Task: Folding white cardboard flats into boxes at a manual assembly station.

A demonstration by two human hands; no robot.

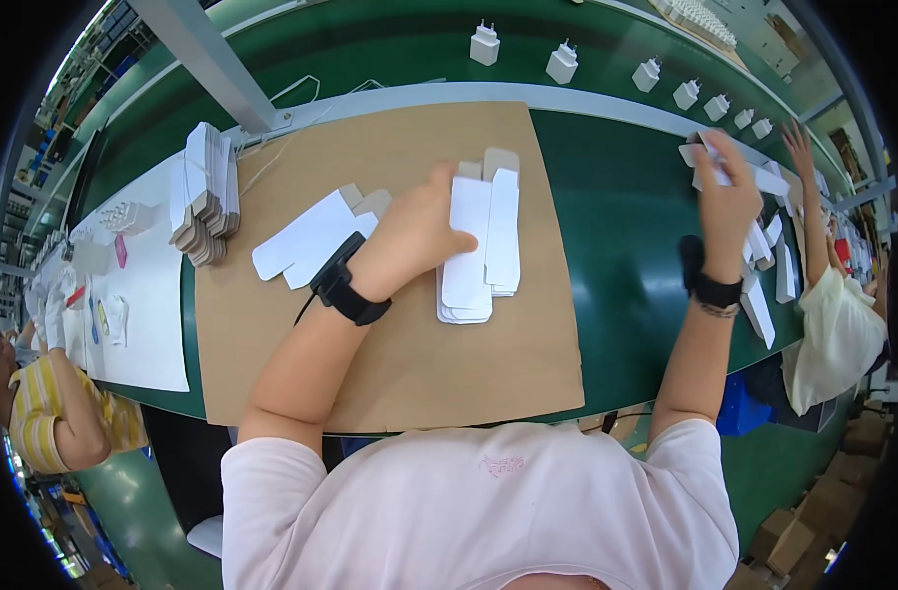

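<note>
2 adjoining piles of flat white cartons (465, 280) lie on the brown cardboard sheet (400, 364), close to its right edge. The left hand (421, 224) is at the nearer-left pile, thumb and fingers spread at the top carton; whether it pinches it cannot be told. Recommended: take 1 carton by its side edges, as thin blanks may cling together, and keep the adjoining pile square. The right hand (732, 202), blurred, appears to grasp a white carton (692, 155) near the worktop's (626, 305) far edge; a light grip should avoid creased panels. Formed cartons (757, 310) crowd the worktop's right end. 7 white chargers (562, 65) stand beyond the far edge.
</note>
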